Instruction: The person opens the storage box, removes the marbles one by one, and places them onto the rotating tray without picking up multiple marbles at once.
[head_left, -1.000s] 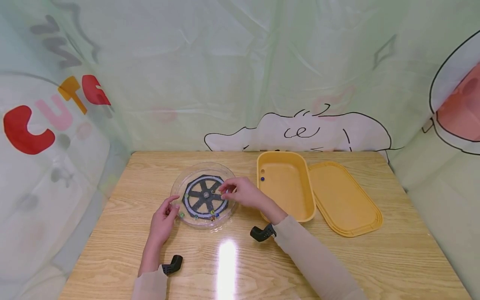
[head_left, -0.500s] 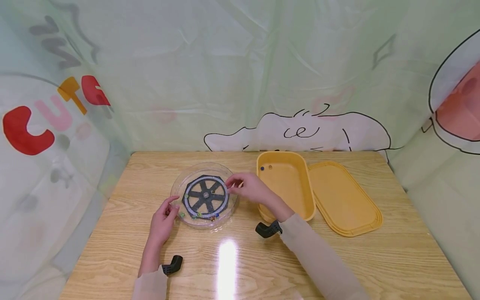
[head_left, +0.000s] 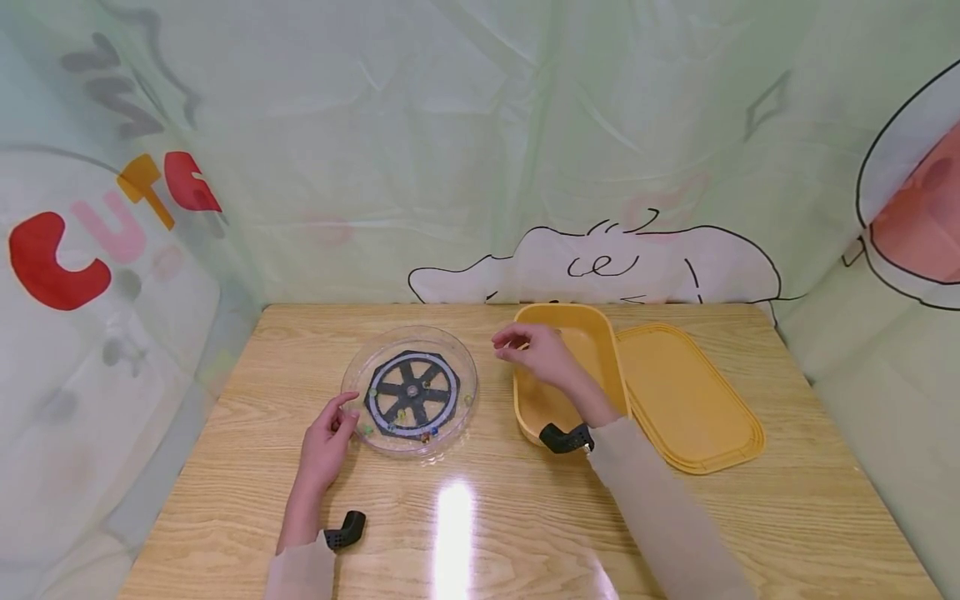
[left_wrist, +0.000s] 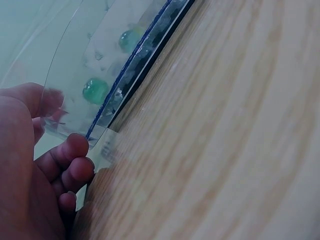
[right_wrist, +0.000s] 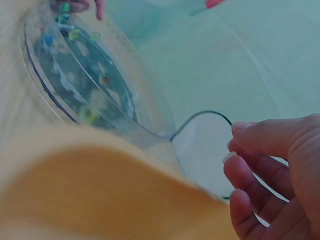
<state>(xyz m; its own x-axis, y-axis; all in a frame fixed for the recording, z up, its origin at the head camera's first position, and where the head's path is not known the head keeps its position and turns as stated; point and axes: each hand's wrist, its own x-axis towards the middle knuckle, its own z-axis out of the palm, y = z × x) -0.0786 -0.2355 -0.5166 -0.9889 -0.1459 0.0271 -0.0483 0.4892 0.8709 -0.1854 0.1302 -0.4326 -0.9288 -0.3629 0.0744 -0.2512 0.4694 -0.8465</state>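
A clear round dish (head_left: 467, 354) with a dark spoked wheel pattern (head_left: 412, 390) sits on the table. Several glass marbles lie in it, among them a green marble (left_wrist: 95, 90) by the near wall and a yellow-green marble (head_left: 468, 400) at the right. My left hand (head_left: 326, 437) grips the dish's left rim, thumb and fingers on either side of the clear wall. My right hand (head_left: 543, 354) hovers over the left wall of the yellow box (head_left: 625, 375), fingers loosely bent, with nothing visible between them. It hides part of the box's inside.
The box's yellow lid (head_left: 697, 400) lies flat on the table to the right, against the box. A printed curtain (head_left: 480, 167) hangs behind the wooden table (head_left: 390, 533). A black wrist mount (head_left: 566, 437) sticks out from each sleeve.
My right hand has moved right, from above the dish to the box's left wall. A yellow-green marble now shows at the dish's right; another has rolled within it. My left hand stays put.
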